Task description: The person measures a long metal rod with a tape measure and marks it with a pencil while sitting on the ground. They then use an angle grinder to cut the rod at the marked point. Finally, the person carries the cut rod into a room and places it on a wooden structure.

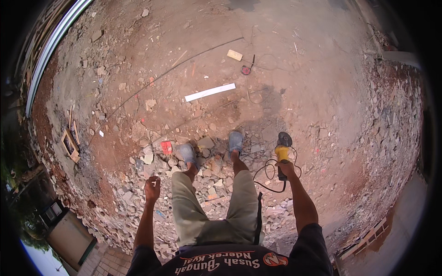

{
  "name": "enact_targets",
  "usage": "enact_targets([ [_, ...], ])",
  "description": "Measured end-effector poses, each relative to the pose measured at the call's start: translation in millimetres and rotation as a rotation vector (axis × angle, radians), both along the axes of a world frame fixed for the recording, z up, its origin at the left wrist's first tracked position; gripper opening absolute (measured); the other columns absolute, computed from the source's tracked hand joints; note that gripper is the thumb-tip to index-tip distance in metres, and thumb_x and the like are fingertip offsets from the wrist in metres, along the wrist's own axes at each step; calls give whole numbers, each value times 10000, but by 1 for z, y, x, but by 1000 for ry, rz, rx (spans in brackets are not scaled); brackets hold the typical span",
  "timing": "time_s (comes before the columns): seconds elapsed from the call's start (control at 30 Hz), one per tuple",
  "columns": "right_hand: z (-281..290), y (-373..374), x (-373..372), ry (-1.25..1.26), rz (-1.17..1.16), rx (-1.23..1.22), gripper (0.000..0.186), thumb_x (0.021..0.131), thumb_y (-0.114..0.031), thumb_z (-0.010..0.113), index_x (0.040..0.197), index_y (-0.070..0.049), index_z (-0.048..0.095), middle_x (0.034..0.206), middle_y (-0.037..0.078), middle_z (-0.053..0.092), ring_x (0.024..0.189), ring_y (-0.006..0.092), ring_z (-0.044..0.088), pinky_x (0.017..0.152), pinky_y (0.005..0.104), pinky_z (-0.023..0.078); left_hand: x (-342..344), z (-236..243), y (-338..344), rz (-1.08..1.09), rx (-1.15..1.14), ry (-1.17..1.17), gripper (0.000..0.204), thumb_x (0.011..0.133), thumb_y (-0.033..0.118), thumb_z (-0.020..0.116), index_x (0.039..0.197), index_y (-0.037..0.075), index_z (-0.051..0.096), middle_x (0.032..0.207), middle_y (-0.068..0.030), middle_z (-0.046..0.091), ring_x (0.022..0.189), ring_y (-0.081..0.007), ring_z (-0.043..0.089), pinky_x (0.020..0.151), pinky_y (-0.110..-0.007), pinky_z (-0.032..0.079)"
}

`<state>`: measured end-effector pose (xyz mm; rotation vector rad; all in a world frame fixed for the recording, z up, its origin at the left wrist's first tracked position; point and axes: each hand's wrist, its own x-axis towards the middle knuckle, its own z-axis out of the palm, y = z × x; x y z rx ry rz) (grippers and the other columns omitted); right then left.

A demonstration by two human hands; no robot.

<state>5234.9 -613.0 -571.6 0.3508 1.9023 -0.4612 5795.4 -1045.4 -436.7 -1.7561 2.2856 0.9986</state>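
Note:
My right hand [286,169] is wrapped round the yellow and black angle grinder [282,153], held out to the right of my legs. Its dark round disc [285,139] points away from me, and a black cord [269,189] loops beside it. On the other side, my left hand [152,189] hangs over the rubble with curled fingers. A small whitish bit shows at its fingertips, too small to name. Ahead of my feet, a flat white strip [210,92] lies on the dirt, apart from both hands.
My grey clogs [235,140] stand at broken stone [206,142], near a red piece [166,147]. Farther off lie a red-black tape measure [246,70], a pale yellow block [235,55] and a long thin rod [184,61]. A wooden frame [66,143] lies left.

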Motion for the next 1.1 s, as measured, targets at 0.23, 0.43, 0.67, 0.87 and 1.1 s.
enact_targets([
  [0.23, -27, -22, 34, 128, -133, 1, 310, 745, -173, 861, 920, -8, 665, 699, 66, 625, 510, 203, 628, 459, 370, 585, -52, -93, -88, -278, -31, 82, 219, 927, 187, 738, 1050, 13, 687, 1010, -200, 701, 1012, -408, 635, 908, -486, 495],
  [0.43, -179, -49, 61, 272, -267, 11, 349, 748, -203, 854, 972, -13, 666, 769, 62, 661, 596, 187, 655, 501, 351, 579, -47, -256, -176, -384, 101, 116, 267, 939, 208, 740, 1125, 32, 667, 1006, -201, 702, 915, -352, 686, 792, -450, 545],
  [0.67, -382, -95, 45, 698, -212, 99, 535, 685, -411, 853, 1017, -12, 725, 850, 108, 741, 729, 219, 704, 682, 384, 554, -18, -457, -234, -571, -50, 31, 304, 948, 206, 713, 1199, 54, 634, 980, -177, 698, 917, -350, 694, 793, -470, 547],
  [0.87, -469, -119, 46, 969, -161, 60, 723, 673, -522, 858, 1133, 16, 713, 925, 219, 723, 867, 357, 713, 800, 459, 547, -41, -511, -191, -637, -293, -118, 348, 906, 254, 760, 1161, 49, 642, 1058, -157, 663, 977, -375, 663, 848, -484, 525],
  [1.1, -473, -96, 60, 1154, 86, 179, 751, 767, -536, 828, 1301, -45, 634, 1033, 288, 665, 1008, 462, 657, 885, 534, 521, -40, -540, -173, -631, -278, -27, 330, 914, 252, 748, 1150, 47, 642, 1063, -161, 659, 980, -381, 661, 849, -486, 524],
])
